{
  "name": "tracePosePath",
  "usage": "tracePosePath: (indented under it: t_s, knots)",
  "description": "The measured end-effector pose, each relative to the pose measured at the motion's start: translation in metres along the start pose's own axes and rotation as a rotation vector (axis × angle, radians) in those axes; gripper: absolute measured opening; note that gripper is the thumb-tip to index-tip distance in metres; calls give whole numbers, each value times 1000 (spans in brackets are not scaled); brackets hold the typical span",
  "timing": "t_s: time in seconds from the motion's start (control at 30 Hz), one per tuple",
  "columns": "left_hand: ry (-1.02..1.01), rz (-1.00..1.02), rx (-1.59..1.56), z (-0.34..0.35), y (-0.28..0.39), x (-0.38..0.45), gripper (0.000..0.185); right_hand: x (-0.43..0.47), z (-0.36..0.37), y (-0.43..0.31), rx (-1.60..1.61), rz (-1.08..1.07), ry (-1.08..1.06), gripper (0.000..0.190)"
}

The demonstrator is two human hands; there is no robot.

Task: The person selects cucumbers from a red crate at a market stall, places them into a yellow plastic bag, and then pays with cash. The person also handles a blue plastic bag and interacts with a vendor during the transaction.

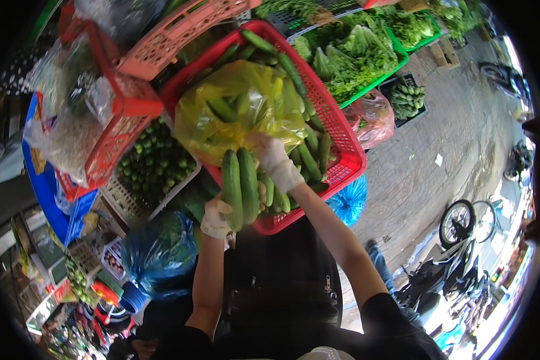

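My left hand (217,215), in a pale glove, grips two long green cucumbers (240,189) side by side, tips pointing up the view. Just beyond them a translucent yellow plastic bag (202,119) with cucumbers inside rests on top of a red plastic basket (342,128). My right hand (276,159), also gloved, is closed at the near edge of that bag; its fingertips are blurred. Loose cucumbers (310,159) fill the basket to the right of the bag and beneath my right wrist.
At left, a white crate of limes (150,162) stands beside a red crate (117,135) holding plastic bags. A blue plastic bag (162,256) of produce is near my left forearm. Green trays of lettuce (351,58) lie beyond the basket. Paved ground (414,157) and a parked motorbike (454,261) are at right.
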State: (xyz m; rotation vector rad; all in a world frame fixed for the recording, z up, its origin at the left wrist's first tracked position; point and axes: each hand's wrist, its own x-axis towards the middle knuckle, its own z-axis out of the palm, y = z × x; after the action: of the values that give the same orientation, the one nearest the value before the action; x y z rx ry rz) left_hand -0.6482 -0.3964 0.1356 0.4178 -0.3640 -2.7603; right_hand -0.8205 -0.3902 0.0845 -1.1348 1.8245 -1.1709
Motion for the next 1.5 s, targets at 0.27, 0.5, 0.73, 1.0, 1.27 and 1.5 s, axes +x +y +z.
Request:
tracePosePath:
  t_s: [0.27, 0.5, 0.73, 1.0, 1.27, 1.5]
  knots:
    - [307, -118, 170, -26, 53, 15, 68, 34, -30, -26, -187, -188, 51, 106]
    - [567, 459, 1132, -22, 43, 179, 62, 28, -105, -84, 949, -133, -192, 110]
    - [587, 304, 922, -36, 49, 115, 67, -11, -43, -22, 1341, -50, -336, 97]
    - [91, 101, 302, 72, 100, 86, 59, -21, -85, 141, 1127, 402, 479, 31]
    - [337, 243, 525, 58, 123, 55, 47, 89, -22, 277, 635, 721, 679, 61]
    - [473, 360, 651, 31, 119, 52, 45, 80, -34, 224, 420, 858, 693, 105]
